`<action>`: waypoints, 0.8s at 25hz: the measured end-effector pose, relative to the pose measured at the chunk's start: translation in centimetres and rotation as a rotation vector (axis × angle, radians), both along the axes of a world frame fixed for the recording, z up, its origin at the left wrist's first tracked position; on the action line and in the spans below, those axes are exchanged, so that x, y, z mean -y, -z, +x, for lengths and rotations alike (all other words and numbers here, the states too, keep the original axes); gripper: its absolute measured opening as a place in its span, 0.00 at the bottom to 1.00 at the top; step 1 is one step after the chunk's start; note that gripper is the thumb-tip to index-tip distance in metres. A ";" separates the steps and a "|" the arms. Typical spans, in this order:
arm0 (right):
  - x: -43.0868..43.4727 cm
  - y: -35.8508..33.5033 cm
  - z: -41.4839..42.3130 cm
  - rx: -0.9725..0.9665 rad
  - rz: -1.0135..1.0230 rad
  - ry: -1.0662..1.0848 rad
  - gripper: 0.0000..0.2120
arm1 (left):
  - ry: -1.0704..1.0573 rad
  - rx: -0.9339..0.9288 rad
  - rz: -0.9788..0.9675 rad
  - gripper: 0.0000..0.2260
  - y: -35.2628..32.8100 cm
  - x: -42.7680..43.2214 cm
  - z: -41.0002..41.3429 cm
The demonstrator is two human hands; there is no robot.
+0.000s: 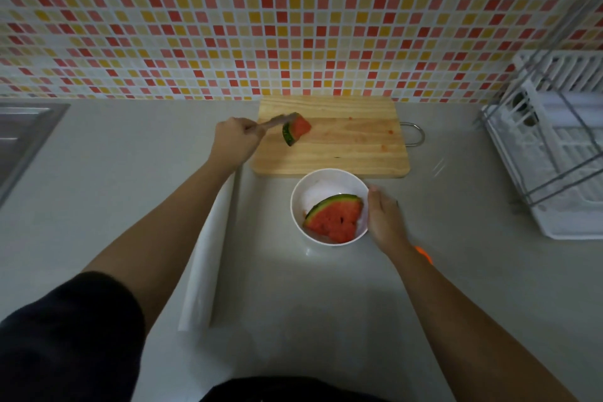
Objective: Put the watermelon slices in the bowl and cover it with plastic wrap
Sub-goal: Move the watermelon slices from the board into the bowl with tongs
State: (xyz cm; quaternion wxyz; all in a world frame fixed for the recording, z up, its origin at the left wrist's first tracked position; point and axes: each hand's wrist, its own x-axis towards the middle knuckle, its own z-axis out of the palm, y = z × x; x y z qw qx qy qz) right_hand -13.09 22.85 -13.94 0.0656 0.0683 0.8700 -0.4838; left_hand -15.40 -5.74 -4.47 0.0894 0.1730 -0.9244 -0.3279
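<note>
Guard against small slice slipping off blurred utensil gripped in left hand above cutting board, short of bowl holding large slice, right hand curled around its side.

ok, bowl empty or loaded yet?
Partly loaded: one watermelon slice lies in the white bowl; second slice is outside, at a utensil, over the cutting board.

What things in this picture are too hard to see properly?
Head view only.
Tool in the left hand: motion-blurred, so its type is unclear.
Fingers of the right hand: hidden by the hand itself, so a grip on the bowl is uncertain.
Orange thing: mostly behind the right wrist.
Dish rack: cut off by the right edge.
Sink: cut off by the left edge.
</note>
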 end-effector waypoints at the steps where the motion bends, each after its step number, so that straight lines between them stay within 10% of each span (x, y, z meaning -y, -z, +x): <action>1: -0.2 0.1 0.2 -0.019 -0.010 0.001 0.26 | -0.066 0.030 -0.016 0.15 0.5 -0.2 -0.5; 20: -0.4 0.6 0.4 -0.038 -0.031 -0.008 0.23 | -0.064 -0.007 -0.051 0.13 2.8 -2.2 -1.9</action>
